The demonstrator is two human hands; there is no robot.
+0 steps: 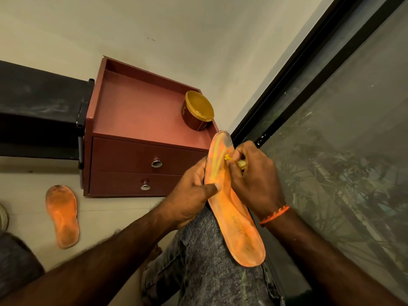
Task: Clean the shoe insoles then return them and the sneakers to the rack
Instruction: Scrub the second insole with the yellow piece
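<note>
An orange insole (236, 219) lies along my raised knee, its grey worn toe pointing away from me. My left hand (189, 195) grips its left edge, thumb pressed on the top face. My right hand (251, 175) pinches a small yellow cleaning tool (234, 161) against the insole's front part, where yellowish streaks show. A second orange insole (63, 215), dirty, lies flat on the floor at the left. A sliver of a sneaker (3, 219) shows at the left edge.
A maroon two-drawer cabinet (141, 120) stands ahead, with an open yellow-brown tub (197, 110) on its top right. A dark rack shelf (39, 107) is to its left. A black-framed window (331, 129) runs along the right.
</note>
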